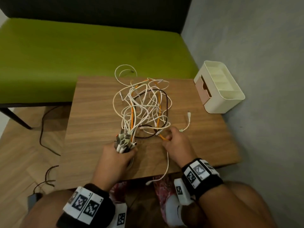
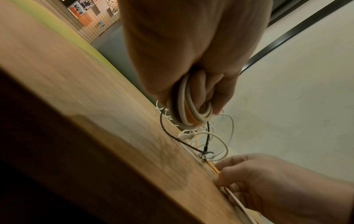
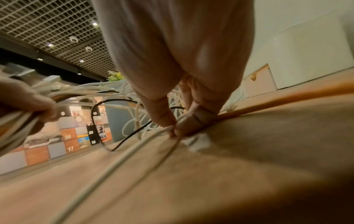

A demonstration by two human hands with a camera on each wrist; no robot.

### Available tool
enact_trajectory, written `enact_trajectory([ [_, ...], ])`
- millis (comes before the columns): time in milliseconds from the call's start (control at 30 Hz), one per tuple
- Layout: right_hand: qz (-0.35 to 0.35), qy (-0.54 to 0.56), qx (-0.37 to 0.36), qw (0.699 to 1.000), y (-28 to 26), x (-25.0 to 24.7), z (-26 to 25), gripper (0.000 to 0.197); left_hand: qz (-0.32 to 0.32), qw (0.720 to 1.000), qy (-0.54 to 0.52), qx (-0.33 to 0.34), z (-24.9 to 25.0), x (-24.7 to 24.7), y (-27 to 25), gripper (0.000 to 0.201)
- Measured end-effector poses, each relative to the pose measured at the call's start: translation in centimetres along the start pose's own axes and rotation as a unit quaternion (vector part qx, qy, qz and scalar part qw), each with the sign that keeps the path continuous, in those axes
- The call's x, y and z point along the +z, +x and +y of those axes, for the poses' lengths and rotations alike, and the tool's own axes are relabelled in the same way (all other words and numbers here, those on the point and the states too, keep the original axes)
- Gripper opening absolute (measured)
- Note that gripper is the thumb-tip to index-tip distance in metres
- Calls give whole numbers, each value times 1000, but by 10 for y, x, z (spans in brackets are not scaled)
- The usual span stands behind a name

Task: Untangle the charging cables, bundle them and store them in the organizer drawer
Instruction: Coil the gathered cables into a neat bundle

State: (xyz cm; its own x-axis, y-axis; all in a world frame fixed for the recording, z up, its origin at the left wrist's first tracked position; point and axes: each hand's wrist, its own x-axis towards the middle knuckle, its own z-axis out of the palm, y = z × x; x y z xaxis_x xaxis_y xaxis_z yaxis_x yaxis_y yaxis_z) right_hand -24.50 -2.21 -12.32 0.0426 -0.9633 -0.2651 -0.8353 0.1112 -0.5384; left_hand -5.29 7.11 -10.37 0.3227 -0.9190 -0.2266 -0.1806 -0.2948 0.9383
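A tangle of white, orange and black charging cables (image 1: 144, 106) lies on the wooden table (image 1: 92, 116). My left hand (image 1: 120, 155) grips a bunch of their plug ends (image 1: 125, 142) upright near the table's front; the left wrist view shows looped cables (image 2: 189, 110) clamped in its fist (image 2: 191, 75). My right hand (image 1: 174, 140) pinches a white cable (image 1: 167, 163) and an orange cable (image 1: 163, 137) at the tangle's near edge, pressed on the table (image 3: 172, 128). The cream organizer (image 1: 228, 101) with its pink drawer (image 1: 203, 89) stands at the table's far right corner.
A green bench (image 1: 82, 60) runs behind the table. A grey wall (image 1: 263, 63) is close on the right. Dark cords (image 1: 44, 129) and an adapter lie on the wooden floor at left. One white cable end (image 1: 148, 183) hangs over the table's front edge.
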Motion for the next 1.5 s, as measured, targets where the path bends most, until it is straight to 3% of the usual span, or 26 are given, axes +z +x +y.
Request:
enact_trajectory([
  [100, 28, -11, -24, 999, 21, -24, -13, 19, 8, 1000, -13, -1, 2, -1, 1, 13],
  [200, 107, 30, -85, 990, 50, -63, -46, 17, 5, 1000, -21, -8, 4, -2, 1, 13],
  [267, 136, 114, -107, 978, 72, -87, -67, 19, -3, 1000, -19, -10, 7, -1, 3, 11],
  [367, 80, 235, -87, 965, 91, -102, -81, 32, -1, 1000, -23, 12, 16, 0, 12, 12],
  [467, 22, 274, -81, 958, 87, -98, -77, 50, 2, 999, -29, 16, 26, 3, 21, 15],
  [567, 13, 227, -90, 970, 76, -94, -64, 62, -2, 999, -17, 32, 39, 9, 33, 13],
  [633, 15, 96, -84, 992, 71, -96, -55, 66, -6, 999, -6, 48, 48, 13, 43, 15],
  [733, 50, -51, -70, 995, 62, -104, -46, 58, -15, 998, 0, 63, 60, 21, 56, 18],
  [833, 83, 56, -120, 988, 52, -105, -42, 41, -25, 997, -9, 74, 68, 25, 58, 17],
  [967, -11, 290, -190, 938, 36, -94, -44, 29, -65, 991, -71, 92, 79, 36, 49, 14],
  [1067, -22, 311, -252, 916, 31, -88, -44, 33, -60, 989, -76, 112, 82, 42, 46, 10],
  [1200, -17, 332, -259, 907, 27, -89, -39, 32, 12, 989, -17, 143, 79, 43, 48, 8],
  [1300, -29, 309, -293, 904, 22, -88, -42, 51, 47, 981, -40, 182, 83, 44, 47, 9],
  [1367, -112, 283, -317, 898, 18, -89, -45, 77, 26, 972, -119, 201, 86, 46, 47, 16],
  [1433, -209, 219, -323, 896, 12, -87, -49, 95, -46, 953, -226, 195, 90, 49, 45, 17],
  [1500, -204, 161, -352, 899, 7, -78, -50, 90, -157, 923, -299, 184, 93, 51, 41, 21],
])
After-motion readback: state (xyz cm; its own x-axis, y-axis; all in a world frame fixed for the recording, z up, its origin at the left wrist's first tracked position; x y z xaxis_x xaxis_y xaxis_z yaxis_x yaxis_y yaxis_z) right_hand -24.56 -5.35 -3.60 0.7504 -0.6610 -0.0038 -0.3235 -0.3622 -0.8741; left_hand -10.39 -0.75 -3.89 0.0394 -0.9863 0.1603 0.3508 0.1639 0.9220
